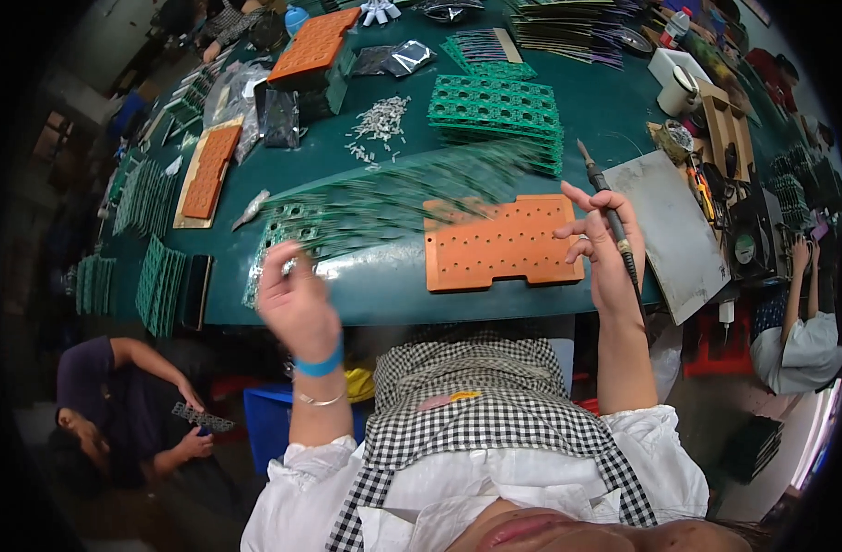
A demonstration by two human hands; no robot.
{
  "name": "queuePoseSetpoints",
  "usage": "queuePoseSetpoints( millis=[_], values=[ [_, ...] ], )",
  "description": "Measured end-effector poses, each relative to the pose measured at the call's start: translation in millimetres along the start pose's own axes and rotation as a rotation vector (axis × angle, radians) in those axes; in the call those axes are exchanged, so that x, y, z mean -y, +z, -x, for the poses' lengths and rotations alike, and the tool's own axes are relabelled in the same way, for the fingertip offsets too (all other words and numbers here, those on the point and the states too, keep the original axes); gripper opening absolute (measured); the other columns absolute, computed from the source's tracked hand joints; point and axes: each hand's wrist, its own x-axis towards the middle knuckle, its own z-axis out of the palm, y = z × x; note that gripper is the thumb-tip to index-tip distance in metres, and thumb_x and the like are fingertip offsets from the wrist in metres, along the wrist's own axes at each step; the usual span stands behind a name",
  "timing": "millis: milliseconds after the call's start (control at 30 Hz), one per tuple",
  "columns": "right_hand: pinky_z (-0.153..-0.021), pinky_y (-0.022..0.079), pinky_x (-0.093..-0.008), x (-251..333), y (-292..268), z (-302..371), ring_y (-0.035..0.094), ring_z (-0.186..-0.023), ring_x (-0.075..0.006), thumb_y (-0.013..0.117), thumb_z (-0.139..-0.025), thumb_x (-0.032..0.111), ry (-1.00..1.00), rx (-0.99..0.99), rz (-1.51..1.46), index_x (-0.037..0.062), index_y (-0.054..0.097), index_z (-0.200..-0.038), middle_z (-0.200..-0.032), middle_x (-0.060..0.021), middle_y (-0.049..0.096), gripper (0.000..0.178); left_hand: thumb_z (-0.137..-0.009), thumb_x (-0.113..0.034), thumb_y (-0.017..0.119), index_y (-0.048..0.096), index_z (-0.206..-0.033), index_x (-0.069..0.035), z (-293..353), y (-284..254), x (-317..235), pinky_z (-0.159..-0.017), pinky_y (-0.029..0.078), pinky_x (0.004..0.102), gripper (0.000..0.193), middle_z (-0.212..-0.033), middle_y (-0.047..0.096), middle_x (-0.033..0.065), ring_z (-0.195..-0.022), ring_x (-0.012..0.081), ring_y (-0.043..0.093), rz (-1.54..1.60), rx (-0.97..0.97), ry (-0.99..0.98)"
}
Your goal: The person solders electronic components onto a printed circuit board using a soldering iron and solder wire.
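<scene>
My right hand grips a soldering iron with its tip pointing up and away. Some of its fingers stretch over the right end of an orange fixture plate with rows of small holes. My left hand, blurred and with fingers bent, is by the near end of some green circuit board panels. A long green panel, smeared by motion, spans from there toward the far right, above the table. Whether my left fingers hold it I cannot tell. Farther off is a stack of green panels.
A pile of small white parts lies beyond the blurred panel. At right are a grey metal plate and a wooden tray. Another orange plate and upright panels stand at left. A co-worker sits at lower left.
</scene>
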Motion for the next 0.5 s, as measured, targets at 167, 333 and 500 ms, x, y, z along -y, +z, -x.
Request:
queuePoseSetpoints(
  millis=[167, 333, 500],
  values=[
    [-0.068, 0.061, -0.0289, -6.0, -30.7, 6.8, 0.071, -0.088, -0.0199, 0.055, -0.101, 0.021, 0.161, -0.042, -0.137, 0.0033, 0.049, -0.106, -0.117, -0.0251, 0.065, 0.019, -0.089, 0.010, 0.063, 0.065, -0.094, -0.003, 13.3, 50.5, 30.3, -0.057, 0.042, 0.0197, 0.014, -0.097, 0.060, 0.0028, -0.070, 0.0061, 0.052, -0.052, 0.377, 0.145],
    [-0.090, 0.055, -0.0370, -11.7, -50.7, 9.9, 0.067, -0.105, -0.0283, 0.058, -0.098, 0.012, 0.018, -0.103, -0.158, 0.0033, 0.049, -0.109, -0.118, -0.0247, 0.065, 0.016, -0.082, 0.012, 0.067, 0.072, -0.094, -0.003, -7.3, 66.9, 49.9, -0.065, 0.049, 0.0239, 0.019, -0.093, 0.063, 0.0076, -0.076, 0.0135, 0.060, -0.217, 0.555, 0.418],
    [-0.103, 0.047, -0.0403, -53.0, -68.3, -10.9, 0.061, -0.117, -0.0294, 0.057, -0.090, -0.007, -0.134, 0.003, 0.080, 0.0019, 0.047, -0.112, -0.125, -0.0245, 0.061, 0.026, -0.075, 0.014, 0.067, 0.075, -0.095, -0.006, -26.3, 62.4, 91.4, -0.066, 0.053, 0.0287, 0.028, -0.089, 0.067, 0.0092, -0.078, 0.0200, 0.066, -0.399, 0.703, 0.470]
  ],
)
